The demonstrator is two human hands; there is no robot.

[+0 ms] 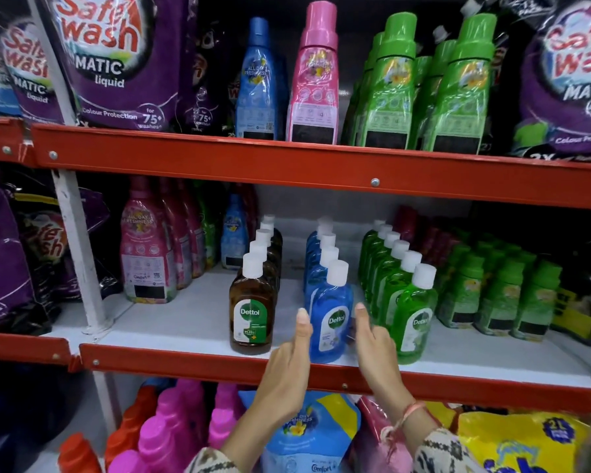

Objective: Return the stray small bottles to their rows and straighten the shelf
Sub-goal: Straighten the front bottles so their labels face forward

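Three rows of small white-capped Dettol bottles stand on the middle shelf [185, 322]: a brown row [251, 312], a blue row [330, 319] and a green row [411, 319]. My left hand [289, 363] is at the left side of the front blue bottle, thumb up beside it. My right hand [372, 346] is at its right side, thumb up, fingers against the bottle. Both hands flank this bottle at the shelf's front edge; a full grip is not visible.
Pink and blue softener bottles [147, 257] stand left of the brown row, small green bottles [498, 291] on the right. A red shelf rail [185, 361] runs in front. Larger bottles and purple pouches [116, 56] fill the upper shelf; pink bottles and pouches sit below.
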